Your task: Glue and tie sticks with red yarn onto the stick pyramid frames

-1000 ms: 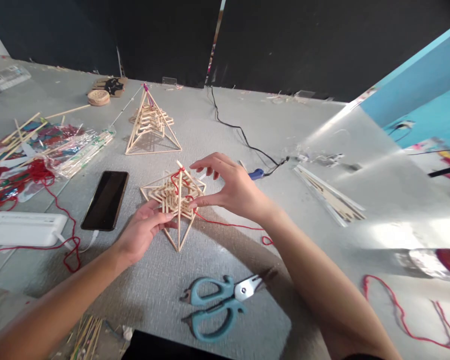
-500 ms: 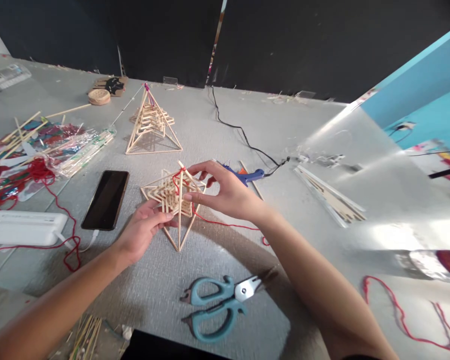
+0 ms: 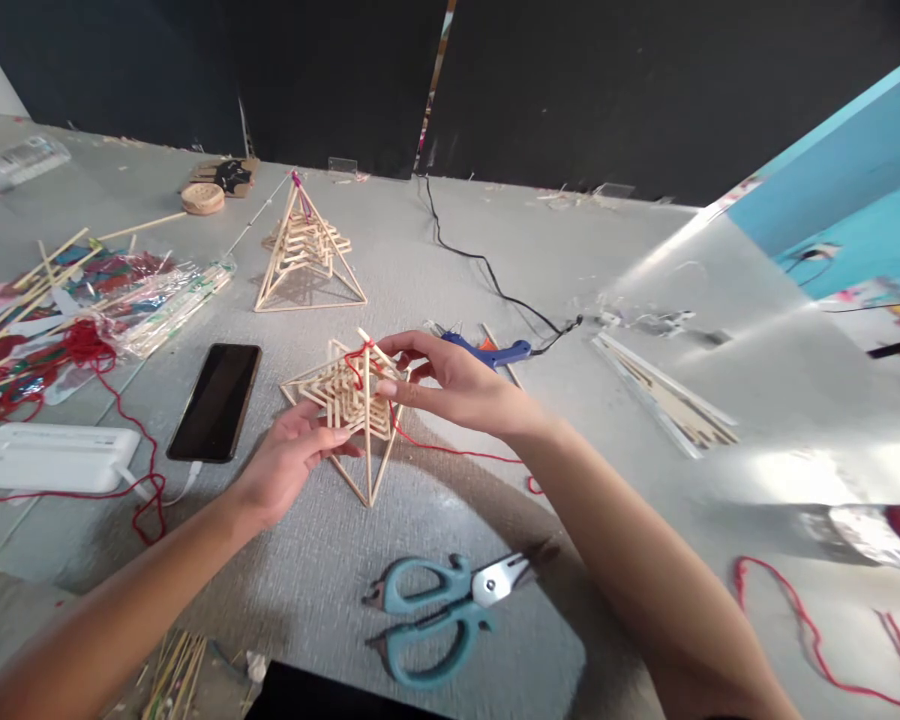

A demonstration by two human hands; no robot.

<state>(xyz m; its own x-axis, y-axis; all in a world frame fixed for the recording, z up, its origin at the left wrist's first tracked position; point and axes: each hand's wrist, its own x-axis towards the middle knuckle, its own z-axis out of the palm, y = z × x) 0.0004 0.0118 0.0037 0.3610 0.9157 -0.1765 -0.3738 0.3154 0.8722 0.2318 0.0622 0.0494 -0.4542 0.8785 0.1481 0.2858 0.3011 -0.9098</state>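
Note:
A pyramid frame of thin wooden sticks (image 3: 367, 455), with smaller stick shapes nested inside, stands between my hands. Red yarn (image 3: 457, 453) is tied round its top and trails off to the right. My left hand (image 3: 289, 455) grips the inner sticks low on the left, thumb on top. From the right, my right hand (image 3: 457, 385) curls its fingers and thumb round the frame's upper right side; some fingertips are hidden behind sticks. Below the frame lie blue-handled scissors (image 3: 439, 615). A blue glue gun (image 3: 495, 352) rests just beyond my right hand.
A second stick pyramid (image 3: 307, 295) stands behind. To the left are a phone (image 3: 214, 405), a white power bank (image 3: 52, 457) and a heap of yarn, sticks and plastic bags (image 3: 97, 300). A packet of sticks (image 3: 664, 395) lies right. A black cord (image 3: 487, 265) crosses the table.
The lower front corner of the stick frame has swung slightly to the right. Both hands keep their hold in nearly the same places. The whole view has shifted a little.

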